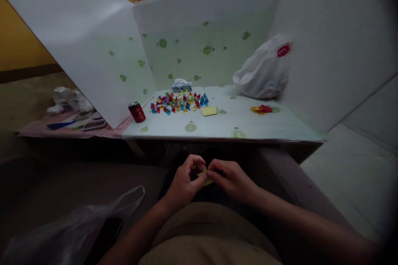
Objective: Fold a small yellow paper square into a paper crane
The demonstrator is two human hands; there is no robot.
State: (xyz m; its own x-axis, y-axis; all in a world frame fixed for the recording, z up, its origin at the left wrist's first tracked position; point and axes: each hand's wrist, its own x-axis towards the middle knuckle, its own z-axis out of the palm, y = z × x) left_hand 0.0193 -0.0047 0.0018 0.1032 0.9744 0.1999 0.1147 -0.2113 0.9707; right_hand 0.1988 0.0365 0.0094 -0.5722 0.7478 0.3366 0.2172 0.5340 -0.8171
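Note:
Over my lap, both hands meet at a small piece of yellow paper (209, 181). My left hand (186, 178) pinches one side of it between thumb and fingers. On the other side, my right hand (230, 177) pinches it too, fingertips close to those of the left. The fingers cover much of the paper, so its folds are hard to make out. Beyond the hands, on the table, lies a stack of yellow paper squares (209, 111). Beside it spreads a crowd of small folded paper cranes (180, 102) in red, blue, yellow, purple and green.
A red drink can (137, 112) stands at the table's left edge. Behind the cranes is a tissue box (182, 86). A white plastic bag (264, 70) and some red and yellow pieces (263, 109) lie right. A phone (107, 232) rests left of my lap.

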